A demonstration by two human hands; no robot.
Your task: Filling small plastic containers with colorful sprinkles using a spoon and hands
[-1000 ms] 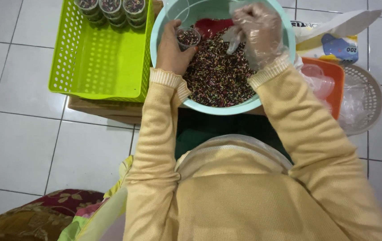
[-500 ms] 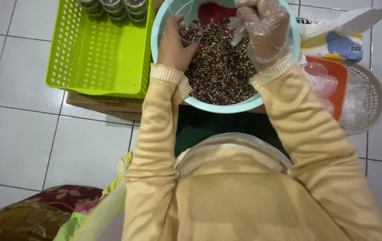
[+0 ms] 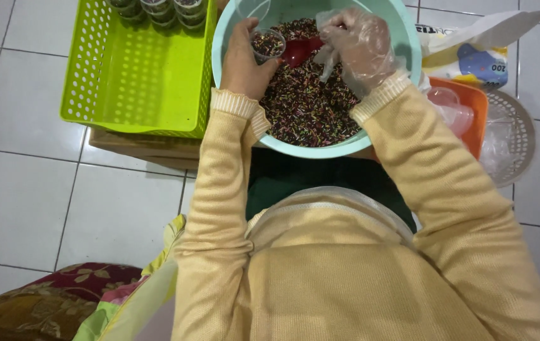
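The person sits over a big pale-teal bowl (image 3: 391, 38) filled w/ dark sprinkles (image 3: 311, 104) mixed w/ coloured bits. Left hand (image 3: 245, 60), bare, is curled around a small clear plastic cup (image 3: 269, 44), fingers wrapped on its side, holding it tilted a bit over the sprinkles near the bowl's far-left part; the cup already has sprinkles in it. Right hand (image 3: 358, 44) wears a thin clear plastic glove & pinches the handle of a red scoop (image 3: 301, 49), fingers pressed together on it; the scoop's head sits just beside the cup's mouth, touching or nearly so, can't tell which. Both hands are inside the bowl's rim, close together.

Left of the bowl & touching its side is a lime-green perforated basket (image 3: 125, 82), mostly bare inside, w/ a few filled cups (image 3: 162, 7) lined up at its far edge. The basket rests on a wooden board (image 3: 137, 148). Right of the bowl: an orange tray (image 3: 475, 113) w/ clear plastic lids or cups in it, a round beige strainer-like basket (image 3: 519, 132) beyond that, & a white plastic bag (image 3: 472, 53) behind. Floor is white tile (image 3: 24, 202). Both sleeves are pale yellow knit; a patterned cloth (image 3: 49, 297) shows at lower left
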